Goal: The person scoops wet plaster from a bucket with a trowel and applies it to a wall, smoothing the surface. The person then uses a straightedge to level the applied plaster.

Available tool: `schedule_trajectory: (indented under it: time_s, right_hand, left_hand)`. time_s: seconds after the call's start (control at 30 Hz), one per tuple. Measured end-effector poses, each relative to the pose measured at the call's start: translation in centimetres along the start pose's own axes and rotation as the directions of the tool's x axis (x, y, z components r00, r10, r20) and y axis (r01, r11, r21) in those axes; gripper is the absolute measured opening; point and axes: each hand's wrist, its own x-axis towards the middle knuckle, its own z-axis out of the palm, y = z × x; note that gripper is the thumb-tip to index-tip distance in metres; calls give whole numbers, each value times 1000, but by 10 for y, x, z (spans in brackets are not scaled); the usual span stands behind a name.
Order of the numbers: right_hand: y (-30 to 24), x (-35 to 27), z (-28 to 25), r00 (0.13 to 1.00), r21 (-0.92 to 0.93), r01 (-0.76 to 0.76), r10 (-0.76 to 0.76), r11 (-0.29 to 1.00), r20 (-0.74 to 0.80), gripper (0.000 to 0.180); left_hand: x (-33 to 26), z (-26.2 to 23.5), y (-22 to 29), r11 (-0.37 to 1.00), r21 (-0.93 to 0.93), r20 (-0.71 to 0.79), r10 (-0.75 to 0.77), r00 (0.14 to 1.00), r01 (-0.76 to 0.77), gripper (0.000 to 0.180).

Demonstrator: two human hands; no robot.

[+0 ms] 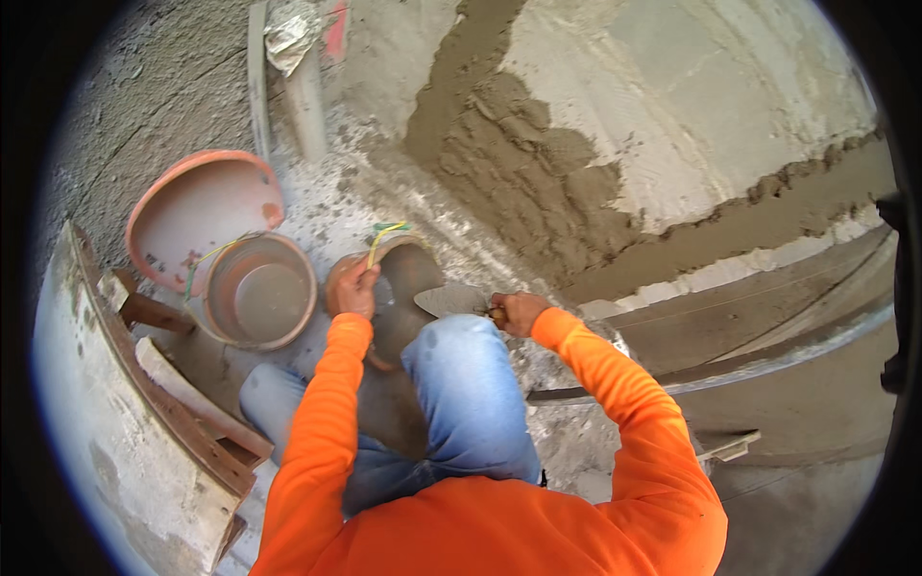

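A mortar-stained bucket (382, 363) stands between my knees, grey inside. My left hand (352, 288) is closed at its left rim, with the yellow-green cord handle (380, 244) running into the fingers. In my right hand (521, 313) is the wooden handle of a trowel. Its pointed metal blade (451, 300) points left, over the bucket's right side and just beyond my right knee. My fingers hide most of the trowel's handle.
Left of the bucket stands another bucket (221, 330) with grey liquid, beside a tilted orange basin (192, 211). Wet mortar (538, 182) covers part of the slab ahead. A curved metal strip (740, 372) crosses at right; a curved board (125, 384) lies left.
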Motion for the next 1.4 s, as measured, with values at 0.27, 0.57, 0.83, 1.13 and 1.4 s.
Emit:
schedule_trajectory:
  time_s: [0.27,0.57,0.83,1.13,1.4]
  right_hand:
    - [-87,91,94,916,-217,400,-385,890,112,53]
    - [-82,102,89,940,-125,335,-340,934,-19,30]
    - [-67,126,83,968,-410,147,-215,900,-126,29]
    - [-55,76,145,915,313,398,-399,862,-64,35]
    - [-65,66,120,966,361,253,-212,898,-149,36]
  left_hand:
    - [-3,1,19,997,-1,46,75,996,-75,30]
    - [-4,21,27,988,-100,39,123,992,-119,30]
    - [-21,40,12,989,107,164,78,983,-97,32]
    - [-29,33,25,988,62,15,143,990,-143,31]
    - [6,-13,-3,999,-33,-194,-10,981,4,30]
